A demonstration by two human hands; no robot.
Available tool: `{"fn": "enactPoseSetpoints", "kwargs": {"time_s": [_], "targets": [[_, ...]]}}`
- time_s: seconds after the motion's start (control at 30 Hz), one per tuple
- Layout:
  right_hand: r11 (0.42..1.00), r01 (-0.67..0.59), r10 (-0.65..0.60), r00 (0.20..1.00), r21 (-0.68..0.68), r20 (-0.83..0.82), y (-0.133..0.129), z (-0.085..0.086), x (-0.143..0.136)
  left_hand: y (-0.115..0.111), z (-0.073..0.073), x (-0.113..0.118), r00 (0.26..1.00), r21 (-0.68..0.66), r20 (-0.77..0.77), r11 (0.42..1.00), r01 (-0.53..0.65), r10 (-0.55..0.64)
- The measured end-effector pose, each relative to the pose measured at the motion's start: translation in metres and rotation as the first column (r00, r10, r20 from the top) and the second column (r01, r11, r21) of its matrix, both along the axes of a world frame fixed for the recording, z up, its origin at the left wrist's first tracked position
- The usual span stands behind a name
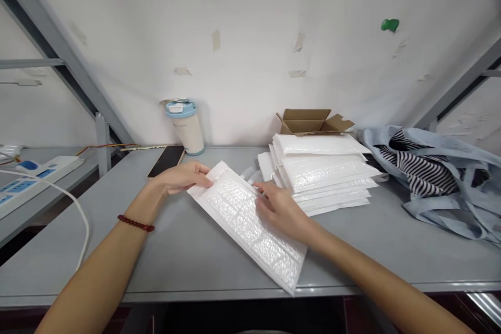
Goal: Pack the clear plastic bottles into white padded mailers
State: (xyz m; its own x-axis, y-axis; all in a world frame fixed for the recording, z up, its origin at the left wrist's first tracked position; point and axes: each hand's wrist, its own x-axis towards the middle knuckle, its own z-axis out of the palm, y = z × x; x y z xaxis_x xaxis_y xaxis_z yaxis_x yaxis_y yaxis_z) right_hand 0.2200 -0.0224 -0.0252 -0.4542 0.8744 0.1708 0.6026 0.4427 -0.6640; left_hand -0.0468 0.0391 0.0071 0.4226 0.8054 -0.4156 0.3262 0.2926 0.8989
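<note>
A white bubble mailer (246, 214) lies slanted in front of me, its near corner at the table's front edge. My left hand (187, 176) pinches its upper left end, thumb on top and fingers partly behind it. Over the mailer's right long edge, my right hand (282, 210) grips with curled fingers; part of the grip is hidden. Just right of my right hand sits a stack of white bubble mailers (326, 172). Some clear plastic pieces (250, 174) show behind the mailer, too covered to name.
An open cardboard box (307, 122) stands behind the stack. To the left are a tumbler (190, 130), a phone (166, 160), a white cable (74, 201) and a power strip (39, 180). A light blue cloth bag (434, 203) lies on the grey table (164, 250) at right.
</note>
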Motion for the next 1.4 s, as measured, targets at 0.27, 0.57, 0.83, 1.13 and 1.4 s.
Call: {"fn": "enactPoseSetpoints", "kwargs": {"time_s": [0.27,0.57,0.83,1.13,1.4], "targets": [[1.000,0.013,-0.014,0.969,0.005,0.245,-0.028,-0.006,-0.023,-0.016,-0.015,0.050,0.999,0.037,-0.033,0.999,0.033,-0.032],[0.994,-0.005,-0.016,0.984,0.113,0.179,-0.031,-0.008,-0.023,-0.022,-0.018,0.055,0.961,0.027,-0.169,0.974,0.227,-0.219],[0.998,-0.068,0.065,0.976,0.006,0.209,-0.020,0.007,-0.009,0.001,-0.027,0.041,0.969,0.310,-0.177,0.944,-0.111,0.172],[0.930,-0.367,0.349,0.900,0.025,0.261,-0.032,0.003,-0.016,0.019,-0.064,0.057,0.879,0.725,-0.405,0.674,0.140,0.253],[0.981,-0.187,0.174,0.964,0.045,0.202,-0.022,0.003,-0.012,0.019,-0.033,0.025,0.916,0.660,-0.267,0.749,-0.052,0.299]]}}
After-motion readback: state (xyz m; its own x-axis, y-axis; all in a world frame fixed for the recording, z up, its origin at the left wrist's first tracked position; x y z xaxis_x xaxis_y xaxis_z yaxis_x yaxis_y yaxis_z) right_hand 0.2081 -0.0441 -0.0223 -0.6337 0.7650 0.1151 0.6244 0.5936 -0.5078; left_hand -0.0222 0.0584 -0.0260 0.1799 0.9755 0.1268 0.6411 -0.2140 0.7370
